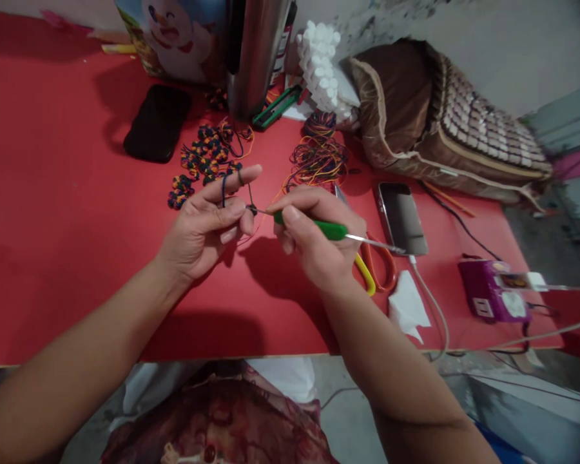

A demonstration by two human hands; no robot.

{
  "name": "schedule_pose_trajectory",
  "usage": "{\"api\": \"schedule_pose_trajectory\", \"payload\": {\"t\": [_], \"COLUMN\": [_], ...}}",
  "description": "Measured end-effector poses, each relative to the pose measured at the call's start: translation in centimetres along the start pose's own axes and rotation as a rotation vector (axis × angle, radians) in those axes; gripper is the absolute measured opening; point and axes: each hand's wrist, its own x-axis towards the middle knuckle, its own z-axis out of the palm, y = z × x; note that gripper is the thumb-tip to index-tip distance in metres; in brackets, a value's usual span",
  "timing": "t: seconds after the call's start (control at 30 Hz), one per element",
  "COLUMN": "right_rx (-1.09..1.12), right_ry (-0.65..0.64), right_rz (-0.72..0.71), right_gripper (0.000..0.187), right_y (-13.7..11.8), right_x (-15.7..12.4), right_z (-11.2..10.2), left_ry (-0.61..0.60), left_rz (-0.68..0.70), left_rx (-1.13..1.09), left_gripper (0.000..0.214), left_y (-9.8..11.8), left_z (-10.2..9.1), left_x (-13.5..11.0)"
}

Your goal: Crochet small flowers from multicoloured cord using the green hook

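Observation:
My right hand (314,225) grips a crochet hook by its green handle (333,230), the thin metal tip pointing left. That tip meets a small dark piece of yarn work (252,210), pinched between the thumb and fingers of my left hand (207,219). Dark blue yarn (223,191) loops round my raised left index finger, and a strand runs from it down to the piece. Several knotted multicoloured yarn pieces (205,154) lie just behind my left hand. A loose heap of multicoloured yarn (319,158) rests beyond my right hand.
Scissors with red and yellow handles (384,270) lie partly under my right hand. A charging phone (402,219), a purple box (493,293) and a white tissue (410,306) are rightward. Behind stand a metal flask (256,58), a green cutter (276,108) and a brown cushion (396,96); a black phone (157,122) lies left.

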Motion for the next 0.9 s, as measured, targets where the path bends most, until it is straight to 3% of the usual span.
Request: {"api": "schedule_pose_trajectory", "payload": {"t": [0.13,0.2,0.47,0.67,0.8,0.9], "right_rx": [-0.257,-0.319,-0.421,-0.507,-0.438,-0.31], "right_ry": [-0.127,-0.143,-0.084,-0.012,0.014,0.049], "right_rz": [-0.271,-0.334,-0.202,-0.364,-0.429,-0.308], "right_gripper": [0.019,0.022,0.019,0.022,0.02,0.015], "right_y": [0.2,0.5,1.3,0.9,0.4,0.5], "right_x": [-0.3,-0.3,-1.3,-1.6,-1.4,-1.1], "right_z": [0.8,1.2,1.8,2.3,2.1,1.7], "left_ry": [0.074,0.12,0.07,0.1,0.112,0.126], "left_rz": [-0.06,-0.09,0.042,0.081,0.097,0.072], "left_rx": [-0.129,-0.151,-0.151,-0.04,0.031,0.057], "left_gripper": [0.04,0.044,0.036,0.035,0.032,0.032], "left_y": [-0.1,-0.1,-0.4,-0.1,0.1,0.2], "left_z": [0.0,0.3,0.8,0.4,-0.1,-0.5], "left_x": [0.0,0.0,-0.1,0.1,0.5,0.9]}}
